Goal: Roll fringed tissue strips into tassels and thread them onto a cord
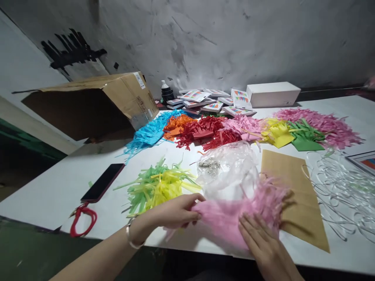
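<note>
A pink fringed tissue-paper tassel (222, 216) lies across the table's near edge, its cut strips bunched at the right and slightly blurred. The tassel's left end is pinched in the curled fingers of my left hand (180, 210), which wears a bracelet at the wrist. My right hand (263, 238) rests flat on the tassel near the fringe, fingers stretched out. Beyond my left hand sit yellow tissue strips (166, 187) and green tissue strips (140, 191). A clear plastic bag (231, 168) with small items inside lies just behind the tassel.
Brown cardboard (293, 195) and clear cords (342, 195) lie to the right. On the left are a phone (104, 181) with a red strap (83, 220) and an open carton (129, 97). Coloured tassels (202, 132), flat packages (205, 101) and a white box (274, 95) line the back.
</note>
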{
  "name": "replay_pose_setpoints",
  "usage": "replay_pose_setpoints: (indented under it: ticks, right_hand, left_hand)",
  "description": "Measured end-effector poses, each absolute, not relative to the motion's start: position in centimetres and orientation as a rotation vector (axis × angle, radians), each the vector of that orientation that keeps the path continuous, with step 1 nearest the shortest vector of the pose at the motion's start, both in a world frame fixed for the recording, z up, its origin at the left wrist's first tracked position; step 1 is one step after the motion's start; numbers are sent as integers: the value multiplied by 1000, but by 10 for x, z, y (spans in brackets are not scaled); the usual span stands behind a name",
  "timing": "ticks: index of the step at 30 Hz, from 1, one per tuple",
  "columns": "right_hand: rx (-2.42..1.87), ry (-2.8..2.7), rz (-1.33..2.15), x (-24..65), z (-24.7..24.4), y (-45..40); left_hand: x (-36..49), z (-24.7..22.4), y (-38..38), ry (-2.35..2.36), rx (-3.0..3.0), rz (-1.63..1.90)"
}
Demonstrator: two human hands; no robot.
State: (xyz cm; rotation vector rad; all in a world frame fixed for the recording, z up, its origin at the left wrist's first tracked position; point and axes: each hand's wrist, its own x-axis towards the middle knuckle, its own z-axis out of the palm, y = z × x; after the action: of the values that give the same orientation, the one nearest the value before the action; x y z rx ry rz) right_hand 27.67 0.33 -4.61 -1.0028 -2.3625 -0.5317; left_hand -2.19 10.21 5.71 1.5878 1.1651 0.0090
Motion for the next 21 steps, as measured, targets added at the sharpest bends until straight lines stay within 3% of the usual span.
replay_pose_setpoints:
  ticks: [4,7,10,14,21]
  right_hand:
    - [-1047,-2334,-430,242,-59,4]
    - [-1059,-2314,-399,231,-63,3]
    - [-1084,-2310,-360,233,-65,0]
    - [-1121,-2345,-305,249,-58,-5]
    - [-1107,-2352,-236,275,-49,-4]
  left_hand:
    - [-42,58,72,1453,2340,457]
    - [-17,41,43,1063,2597,540]
    - [13,11,26,817,2575,341]
    - [19,-19,23,877,2457,506]
    - [6,-19,23,811,2360,606]
